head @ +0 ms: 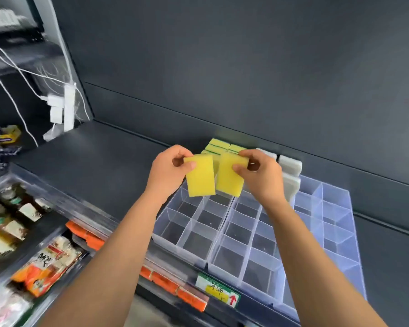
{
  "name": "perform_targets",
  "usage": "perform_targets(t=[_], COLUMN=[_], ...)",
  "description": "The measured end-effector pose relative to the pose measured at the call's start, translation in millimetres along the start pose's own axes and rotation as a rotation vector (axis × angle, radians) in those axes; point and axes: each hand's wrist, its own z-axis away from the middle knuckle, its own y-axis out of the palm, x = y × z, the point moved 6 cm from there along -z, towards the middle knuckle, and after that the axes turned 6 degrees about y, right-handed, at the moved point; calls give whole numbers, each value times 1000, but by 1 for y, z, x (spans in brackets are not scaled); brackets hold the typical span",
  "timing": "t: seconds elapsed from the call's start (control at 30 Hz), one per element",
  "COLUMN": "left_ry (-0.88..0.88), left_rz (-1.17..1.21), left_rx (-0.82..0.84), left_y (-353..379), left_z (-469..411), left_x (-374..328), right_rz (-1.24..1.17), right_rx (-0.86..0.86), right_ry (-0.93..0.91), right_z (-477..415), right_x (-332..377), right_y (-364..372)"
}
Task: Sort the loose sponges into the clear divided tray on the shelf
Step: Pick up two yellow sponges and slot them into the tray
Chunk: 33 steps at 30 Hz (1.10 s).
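My left hand (169,172) pinches a yellow sponge (200,179) by its top edge, upright above the clear divided tray (224,239). Beside it, my right hand (261,175) pinches a second yellow sponge (229,178), also upright, and the two nearly touch. Behind my hands, several yellow-and-green sponges (219,145) stand in the tray's back compartments. White-grey sponges (291,172) stand in the back compartments to the right. The nearer compartments hold nothing.
The tray sits on a dark shelf (104,156) against a dark back panel. A price label (219,290) hangs on the shelf's front edge. Packaged goods (45,263) fill the lower shelf at left. White chargers and cables (62,107) hang at far left.
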Motion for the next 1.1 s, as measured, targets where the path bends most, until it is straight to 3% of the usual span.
perform_targets(t=[0.37, 0.67, 1.1], left_ry=[71, 199, 417], left_rz=[-50, -156, -267], left_rx=[304, 330, 329], left_y=[24, 37, 33], left_z=[-77, -93, -83], left_x=[18, 18, 15], right_rz=[340, 351, 482], right_rx=[0, -130, -14], right_ry=[158, 239, 55], right_z=[-34, -33, -15], right_x=[-5, -9, -2], right_y=[30, 30, 43])
